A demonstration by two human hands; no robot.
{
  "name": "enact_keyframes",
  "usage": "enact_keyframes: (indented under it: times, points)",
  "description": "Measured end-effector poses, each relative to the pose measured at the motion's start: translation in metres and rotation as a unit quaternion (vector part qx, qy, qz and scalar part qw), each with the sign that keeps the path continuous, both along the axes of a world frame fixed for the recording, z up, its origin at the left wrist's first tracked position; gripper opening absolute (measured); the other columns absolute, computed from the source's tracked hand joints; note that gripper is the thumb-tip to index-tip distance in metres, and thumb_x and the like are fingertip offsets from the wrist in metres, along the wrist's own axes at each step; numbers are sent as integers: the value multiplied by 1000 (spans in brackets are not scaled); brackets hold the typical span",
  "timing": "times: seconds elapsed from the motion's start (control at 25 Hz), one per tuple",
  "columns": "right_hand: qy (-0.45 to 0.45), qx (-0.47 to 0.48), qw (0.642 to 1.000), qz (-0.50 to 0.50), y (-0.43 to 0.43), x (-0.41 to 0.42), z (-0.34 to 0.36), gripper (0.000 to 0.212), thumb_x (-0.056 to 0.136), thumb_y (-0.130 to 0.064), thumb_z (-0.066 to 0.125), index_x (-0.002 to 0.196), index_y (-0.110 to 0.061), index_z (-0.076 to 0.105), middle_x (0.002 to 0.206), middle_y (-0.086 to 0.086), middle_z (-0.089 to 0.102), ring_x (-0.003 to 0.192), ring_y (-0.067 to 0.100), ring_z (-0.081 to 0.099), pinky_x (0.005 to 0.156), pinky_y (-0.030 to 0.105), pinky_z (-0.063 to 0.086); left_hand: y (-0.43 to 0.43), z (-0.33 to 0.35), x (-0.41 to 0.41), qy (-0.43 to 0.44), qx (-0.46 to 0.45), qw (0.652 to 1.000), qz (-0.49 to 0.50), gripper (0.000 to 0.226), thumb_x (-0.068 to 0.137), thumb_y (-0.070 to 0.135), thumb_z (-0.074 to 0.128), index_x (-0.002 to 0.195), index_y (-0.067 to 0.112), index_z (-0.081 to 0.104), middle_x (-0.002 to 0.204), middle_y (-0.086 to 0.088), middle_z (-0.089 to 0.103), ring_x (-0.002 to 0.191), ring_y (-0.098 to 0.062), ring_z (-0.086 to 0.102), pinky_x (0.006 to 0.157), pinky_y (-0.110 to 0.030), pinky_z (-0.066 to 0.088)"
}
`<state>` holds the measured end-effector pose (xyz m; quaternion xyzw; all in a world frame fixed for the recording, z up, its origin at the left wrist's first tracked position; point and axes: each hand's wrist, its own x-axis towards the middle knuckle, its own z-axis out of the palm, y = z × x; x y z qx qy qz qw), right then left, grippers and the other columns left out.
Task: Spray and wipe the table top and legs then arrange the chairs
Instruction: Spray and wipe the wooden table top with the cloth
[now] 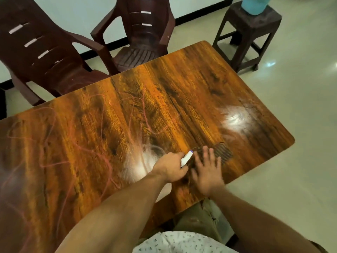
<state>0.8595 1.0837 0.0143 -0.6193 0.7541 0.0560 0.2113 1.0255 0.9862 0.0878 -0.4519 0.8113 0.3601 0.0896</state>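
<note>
**At the counter's near right edge: a white container gripped in the left hand**

Between the two hands, a slim white container (187,158) with a blue tip juts from the left hand (169,168), whose fingers are curled round its lower end. It is held over the wooden counter (182,88); whether it touches the wood cannot be told. Just right of it the right hand (207,172) is flat, fingers straight and spread, holding nothing, and blurred. Directly left of the left hand lies a whitish patch (140,165). A second whitish patch (235,119) sits beyond the right hand. Pink scribbled lines (145,110) wander over the counter to the left of both hands. Past the counter's far edge, well beyond the hands, stands a dark plastic chair (45,52) with a second chair (142,33) beside it. Farther right, a dark stool (251,28) carries a pale blue object (255,4).
</note>
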Motion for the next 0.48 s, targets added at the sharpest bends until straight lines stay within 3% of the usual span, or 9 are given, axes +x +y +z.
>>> enact_keyframes:
  times: [0.08,0.12,0.24,0.32,0.36,0.48]
  points:
    - [-17,-14,990,138,39,-9,2,63,102,-60,16,157,-39,-7,163,0,-27,150,23,-28,119,51,-17,9,0,-4,2,2,1000,-20,15,96,38,55,97,24,50,92,-10,70,87,-37,66,69,-40,49]
    - [-21,-7,990,138,53,-24,1,60,102,-59,13,157,-41,-5,164,-2,-25,149,20,-28,120,51,-14,13,0,-5,3,2,1000,-29,15,96,37,55,96,24,48,89,-8,67,84,-36,65,67,-38,46]
    - [7,-5,997,-74,65,-31,0,61,102,-55,7,158,-34,-3,165,2,-23,149,20,-30,124,51,-7,16,-2,-3,-1,2,1000,-24,14,98,35,55,97,23,48,82,-2,58,77,-30,58,67,-37,44]
    - [1,8,983,-185,68,29,-4,66,101,-53,11,160,-25,0,165,9,-20,150,28,-25,123,54,-7,24,-4,14,-5,-5,1000,3,16,97,35,55,93,21,48,80,-2,58,76,-31,60,67,-39,48]
    - [-11,-1,980,-198,64,52,-6,68,101,-53,13,161,-22,3,165,13,-17,151,32,-22,122,56,-6,23,-5,17,-1,-3,1000,26,16,97,34,55,92,20,49,80,-3,59,76,-32,60,66,-40,48]
    - [-48,-15,994,-101,49,68,-3,67,101,-55,12,160,-23,13,166,13,-12,152,31,-21,120,56,-11,15,-6,25,-8,-9,997,78,19,98,33,55,105,16,58,84,-4,63,76,-30,60,65,-37,47]
